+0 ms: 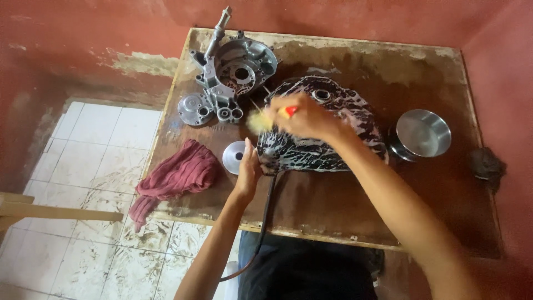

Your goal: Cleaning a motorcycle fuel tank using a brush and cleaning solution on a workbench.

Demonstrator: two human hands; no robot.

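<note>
Gripping a brush (265, 118) with a red-and-yellow handle, the person's right hand (304, 115) is closed around it above the dark engine cover (327, 145), with the pale bristles blurred at the cover's upper left edge. That cover lies near the middle of the worn wooden table (333, 205), its dark surface streaked with white foam. The left hand (248, 168) is clasped on the cover's left edge, fingers curled over the rim, just beside a small round silver disc (234, 157). A black hose (265, 216) runs from under that hand down over the table's front edge.

To the right of the cover stands a steel bowl (423, 133) (its inside shows only bare shiny metal, as far as can be seen). At the table's far left lies a bare aluminium crankcase half (236, 69), open side up. A crumpled dark red rag (177, 173) hangs over the left edge, above a soiled white tile floor (83, 166).
</note>
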